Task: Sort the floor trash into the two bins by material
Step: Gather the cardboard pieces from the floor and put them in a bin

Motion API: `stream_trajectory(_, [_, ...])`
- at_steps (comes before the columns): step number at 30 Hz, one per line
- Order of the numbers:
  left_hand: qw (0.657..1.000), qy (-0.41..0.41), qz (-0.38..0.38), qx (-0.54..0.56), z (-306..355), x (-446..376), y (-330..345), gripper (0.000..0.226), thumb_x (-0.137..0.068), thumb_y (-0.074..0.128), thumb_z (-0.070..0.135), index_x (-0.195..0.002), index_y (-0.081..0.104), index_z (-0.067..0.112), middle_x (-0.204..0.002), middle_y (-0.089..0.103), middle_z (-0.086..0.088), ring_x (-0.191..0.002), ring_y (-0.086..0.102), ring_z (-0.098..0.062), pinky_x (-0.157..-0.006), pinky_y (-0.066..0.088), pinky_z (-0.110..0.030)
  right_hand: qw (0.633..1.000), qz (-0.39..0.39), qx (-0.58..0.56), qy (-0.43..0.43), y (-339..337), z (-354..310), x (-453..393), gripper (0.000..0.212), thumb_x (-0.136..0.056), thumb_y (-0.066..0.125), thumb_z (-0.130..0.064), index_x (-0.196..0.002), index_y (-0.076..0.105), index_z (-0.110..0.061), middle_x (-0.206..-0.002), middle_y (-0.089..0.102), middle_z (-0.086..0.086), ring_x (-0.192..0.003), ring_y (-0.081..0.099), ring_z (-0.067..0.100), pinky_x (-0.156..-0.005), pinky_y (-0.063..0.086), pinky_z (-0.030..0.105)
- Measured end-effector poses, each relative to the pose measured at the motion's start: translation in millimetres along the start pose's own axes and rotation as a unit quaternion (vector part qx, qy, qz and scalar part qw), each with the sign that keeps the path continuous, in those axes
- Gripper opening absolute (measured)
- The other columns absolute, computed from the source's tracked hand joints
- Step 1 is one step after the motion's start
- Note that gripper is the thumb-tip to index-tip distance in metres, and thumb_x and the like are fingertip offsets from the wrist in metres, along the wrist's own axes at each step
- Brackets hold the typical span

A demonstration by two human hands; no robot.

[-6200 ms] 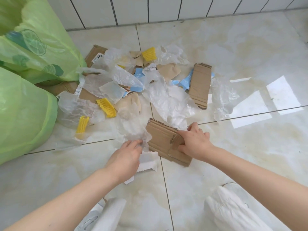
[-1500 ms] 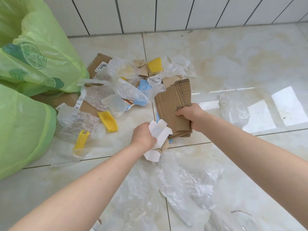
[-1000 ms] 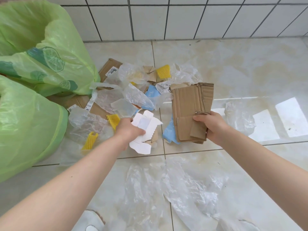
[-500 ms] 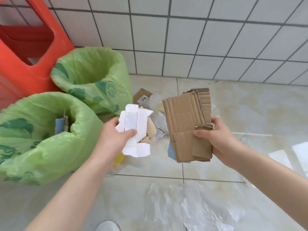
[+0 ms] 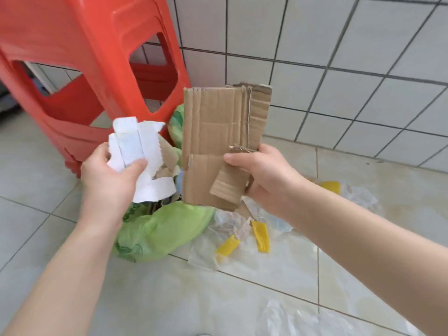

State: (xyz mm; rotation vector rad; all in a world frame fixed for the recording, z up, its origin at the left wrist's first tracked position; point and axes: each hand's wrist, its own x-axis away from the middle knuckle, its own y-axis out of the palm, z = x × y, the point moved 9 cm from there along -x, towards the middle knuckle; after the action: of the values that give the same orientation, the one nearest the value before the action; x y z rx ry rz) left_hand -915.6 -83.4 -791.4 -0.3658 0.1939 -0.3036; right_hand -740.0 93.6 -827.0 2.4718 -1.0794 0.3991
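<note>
My left hand (image 5: 109, 175) grips a torn white paper carton (image 5: 140, 161) with a scrap of brown card behind it. My right hand (image 5: 264, 175) grips a stack of flattened brown cardboard (image 5: 218, 141), held upright. Both loads hang in the air above a bin lined with a green bag (image 5: 164, 229), whose opening is mostly hidden behind them. A second green-lined bin (image 5: 175, 127) shows only as a sliver between the paper and the cardboard.
A red plastic stool (image 5: 97, 69) stands at the left, against the white tiled wall (image 5: 339, 57). On the floor to the right lie yellow foam nets (image 5: 260, 236) and clear plastic film (image 5: 278, 258). More film (image 5: 291, 318) lies near the bottom edge.
Both hands have lifted the paper and the cardboard off the floor and carried them left, over the green-lined bin. The view has swung left and up; the stool fills the left side.
</note>
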Motion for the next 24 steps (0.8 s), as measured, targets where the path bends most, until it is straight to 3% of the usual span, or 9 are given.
stream_trajectory(3, [0.996,0.007,0.067,-0.053,-15.8,-16.6,-22.3,0.023,-0.078,0.067,0.015,-0.097,0.059,0.024,-0.093,0.066,0.005,-0.088,0.062,-0.021,-0.077,0.048,-0.033,0.999,0.008,-0.022,0.036,40.9,13.5,-26.8,0.039,-0.080,0.066,0.002,-0.115,0.051,-0.007,-0.109,0.066,0.015,-0.093,0.067,0.029,-0.082,0.054,0.055])
stream_trajectory(5, [0.990,0.030,0.094,-0.104,-19.8,-21.7,-28.6,0.023,-0.080,0.064,0.016,-0.102,0.057,0.016,-0.099,0.065,-0.003,-0.092,0.059,-0.029,-0.079,0.046,-0.039,0.998,0.006,-0.023,0.054,68.3,27.0,-41.8,0.028,-0.080,0.067,0.000,-0.099,0.049,-0.010,-0.103,0.064,0.014,-0.093,0.066,0.031,-0.082,0.054,0.056])
stream_trajectory(8, [0.981,0.072,0.113,-0.139,-20.1,-25.2,-28.5,0.028,-0.083,0.059,0.011,-0.110,0.054,0.012,-0.099,0.059,0.001,-0.087,0.051,-0.022,-0.077,0.039,-0.033,0.998,0.026,-0.007,0.057,100.1,48.3,-61.5,0.032,-0.077,0.072,-0.009,-0.082,0.042,-0.019,-0.098,0.062,0.012,-0.094,0.065,0.032,-0.084,0.054,0.054])
stream_trajectory(11, [0.979,0.091,0.052,-0.178,-35.5,-34.8,-11.9,0.029,-0.084,0.060,0.012,-0.111,0.052,0.015,-0.105,0.061,0.001,-0.095,0.056,-0.021,-0.084,0.045,-0.036,0.996,0.031,0.060,0.056,117.7,70.1,-75.3,0.034,-0.071,0.076,-0.020,-0.095,0.052,-0.017,-0.106,0.066,0.012,-0.097,0.065,0.033,-0.086,0.054,0.051])
stream_trajectory(13, [0.969,0.028,-0.060,-0.238,-63.5,-36.2,8.9,0.032,-0.083,0.066,0.019,-0.114,0.055,0.017,-0.113,0.063,-0.003,-0.103,0.058,-0.026,-0.087,0.048,-0.040,0.989,-0.002,0.111,0.101,124.3,82.3,-69.7,0.049,-0.073,0.077,-0.025,-0.114,0.054,-0.008,-0.108,0.066,0.012,-0.099,0.064,0.031,-0.089,0.054,0.048])
stream_trajectory(15, [0.948,-0.046,-0.138,-0.283,-89.0,-28.1,19.9,0.039,-0.081,0.070,0.024,-0.119,0.058,0.020,-0.118,0.063,-0.002,-0.103,0.058,-0.025,-0.085,0.048,-0.037,0.979,-0.018,0.151,0.133,118.5,84.7,-65.3,0.051,-0.079,0.073,-0.021,-0.120,0.049,-0.003,-0.117,0.060,0.014,-0.106,0.060,0.031,-0.092,0.051,0.045])
stream_trajectory(18, [0.947,-0.042,-0.135,-0.288,-87.9,-20.0,21.3,0.041,-0.083,0.067,0.024,-0.123,0.057,0.023,-0.123,0.061,0.000,-0.097,0.056,-0.022,-0.081,0.045,-0.033,0.973,-0.017,0.197,0.118,91.6,68.3,-67.9,0.032,-0.085,0.066,-0.012,-0.110,0.048,-0.007,-0.125,0.054,0.015,-0.110,0.057,0.030,-0.097,0.049,0.044])
stream_trajectory(20, [0.953,-0.021,-0.117,-0.278,-74.9,-16.8,20.5,0.037,-0.085,0.063,0.022,-0.121,0.057,0.023,-0.120,0.062,0.001,-0.101,0.057,-0.021,-0.084,0.045,-0.034,0.974,-0.011,0.201,0.106,70.8,54.1,-62.6,0.031,-0.087,0.062,-0.012,-0.111,0.045,-0.004,-0.126,0.053,0.012,-0.110,0.058,0.027,-0.095,0.052,0.041])
stream_trajectory(24, [0.977,0.031,-0.087,-0.193,-35.7,-1.0,31.1,0.027,-0.085,0.058,0.014,-0.110,0.060,0.022,-0.105,0.066,0.006,-0.098,0.061,-0.015,-0.087,0.047,-0.032,0.970,-0.028,0.233,0.062,24.7,35.3,-43.2,0.031,-0.088,0.059,-0.012,-0.119,0.057,-0.007,-0.115,0.065,0.013,-0.102,0.066,0.023,-0.089,0.056,0.034])
